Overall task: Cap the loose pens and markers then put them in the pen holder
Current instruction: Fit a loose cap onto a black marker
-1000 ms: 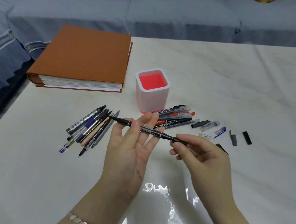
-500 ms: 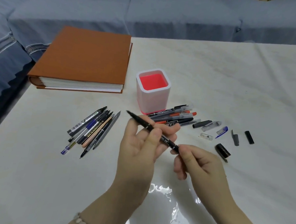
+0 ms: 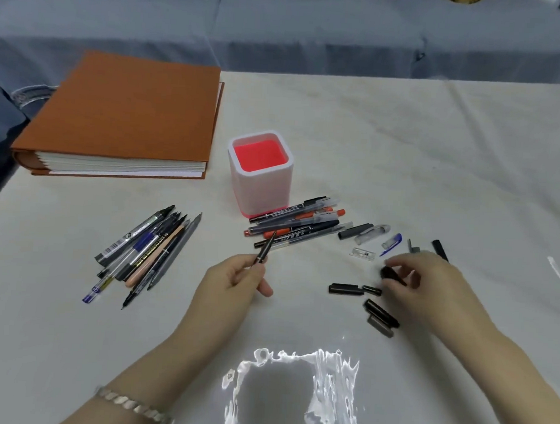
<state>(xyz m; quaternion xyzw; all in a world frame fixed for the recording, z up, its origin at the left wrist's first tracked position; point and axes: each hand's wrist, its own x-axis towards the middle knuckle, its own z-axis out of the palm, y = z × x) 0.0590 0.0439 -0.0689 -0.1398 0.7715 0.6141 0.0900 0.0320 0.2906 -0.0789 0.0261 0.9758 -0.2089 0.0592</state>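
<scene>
— What do you have nearest you on the bench (image 3: pixel 406 137)?

— Your left hand (image 3: pixel 236 279) grips a black pen (image 3: pixel 263 250), tip pointing away. Your right hand (image 3: pixel 430 281) pinches a black cap (image 3: pixel 390 273); three more black caps (image 3: pixel 380 312) lie just beside it.

— And further out?

— To your left lies a pile of uncapped pens (image 3: pixel 146 253). Ahead, a second bundle of pens (image 3: pixel 297 224) rests against the foot of the pen holder (image 3: pixel 261 175), white outside, red inside, with small caps (image 3: pixel 373 234) scattered to its right. Beyond, at far left, sits an orange book (image 3: pixel 121 112).
</scene>
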